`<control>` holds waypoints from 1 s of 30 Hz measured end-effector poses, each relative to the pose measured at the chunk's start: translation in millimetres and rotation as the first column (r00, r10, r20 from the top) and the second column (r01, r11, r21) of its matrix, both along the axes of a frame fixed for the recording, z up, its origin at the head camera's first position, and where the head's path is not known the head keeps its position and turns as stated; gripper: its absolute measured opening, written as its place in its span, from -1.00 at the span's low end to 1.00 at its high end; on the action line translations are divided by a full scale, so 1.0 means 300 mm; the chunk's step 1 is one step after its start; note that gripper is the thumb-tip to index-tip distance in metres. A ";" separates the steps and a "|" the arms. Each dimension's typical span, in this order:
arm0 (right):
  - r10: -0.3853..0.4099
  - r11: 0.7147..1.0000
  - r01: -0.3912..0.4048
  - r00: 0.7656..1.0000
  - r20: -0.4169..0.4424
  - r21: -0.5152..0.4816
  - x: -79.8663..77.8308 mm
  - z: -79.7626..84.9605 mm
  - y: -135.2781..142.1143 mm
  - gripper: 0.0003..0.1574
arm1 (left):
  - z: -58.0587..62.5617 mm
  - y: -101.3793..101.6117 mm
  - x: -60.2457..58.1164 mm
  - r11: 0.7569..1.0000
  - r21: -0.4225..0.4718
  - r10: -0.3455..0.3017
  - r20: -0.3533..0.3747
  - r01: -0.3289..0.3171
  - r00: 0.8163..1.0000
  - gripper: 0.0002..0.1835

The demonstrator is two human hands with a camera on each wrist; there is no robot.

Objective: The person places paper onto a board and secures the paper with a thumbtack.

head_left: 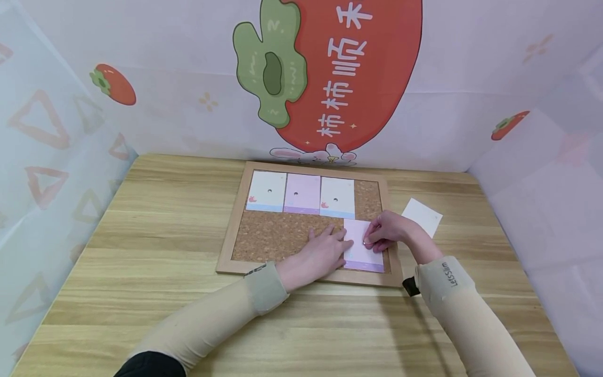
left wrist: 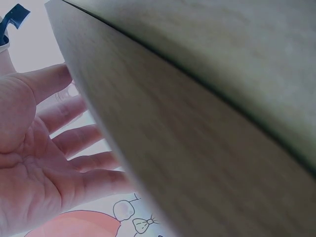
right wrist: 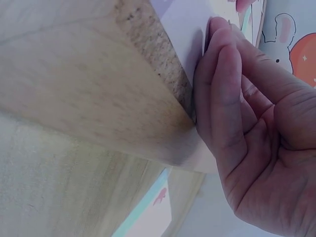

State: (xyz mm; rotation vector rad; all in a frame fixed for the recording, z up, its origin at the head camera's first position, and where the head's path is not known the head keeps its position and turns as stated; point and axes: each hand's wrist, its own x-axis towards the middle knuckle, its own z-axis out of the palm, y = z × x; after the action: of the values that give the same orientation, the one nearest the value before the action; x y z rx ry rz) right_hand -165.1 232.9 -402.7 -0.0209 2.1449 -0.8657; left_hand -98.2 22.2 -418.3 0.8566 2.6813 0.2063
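Note:
A wood-framed corkboard (head_left: 268,235) lies on the table. On its lower right is a lilac card (head_left: 360,259) with a purple bottom band. My right hand (head_left: 387,230) pinches a small shiny thumbtack (head_left: 365,242) against this card; in the right wrist view its fingers (right wrist: 227,74) hide most of the tack. With fingers spread, my left hand (head_left: 320,256) rests on the cork and touches the card's left edge. Along the top of the board are a white card (head_left: 266,180), a lilac card (head_left: 303,183) and another white card (head_left: 337,188), each with a tack.
A loose white card (head_left: 422,215) lies beyond the board's right edge, partly behind my right wrist. The wooden table (head_left: 141,225) extends around the board. Printed cloth (head_left: 188,120) stands at the back and sides.

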 end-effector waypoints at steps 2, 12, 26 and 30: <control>0.001 1.000 -0.001 1.000 -0.001 0.005 0.000 0.001 -0.001 -0.87 | 0.000 -0.001 0.000 1.000 -0.002 -0.003 -0.004 0.003 1.000 -0.46; 0.001 1.000 -0.001 1.000 -0.006 0.018 0.001 0.005 -0.004 -0.86 | -0.002 0.000 -0.002 1.000 0.006 -0.004 0.005 0.004 1.000 -0.46; 0.015 0.999 -0.015 1.000 -0.013 0.043 -0.001 0.009 -0.002 -0.87 | 0.001 -0.001 -0.001 1.000 -0.010 -0.007 -0.019 0.007 1.000 -0.46; 0.016 0.999 -0.016 1.000 -0.004 0.042 -0.003 0.010 -0.003 -0.86 | 0.000 0.001 -0.002 1.000 -0.012 -0.007 -0.018 0.006 1.000 -0.46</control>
State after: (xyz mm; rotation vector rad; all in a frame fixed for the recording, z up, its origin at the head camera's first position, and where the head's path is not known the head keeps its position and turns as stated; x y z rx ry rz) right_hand -166.0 232.0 -399.7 -0.0179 2.1638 -0.8116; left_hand -98.9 22.4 -418.3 0.8675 2.6938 0.1815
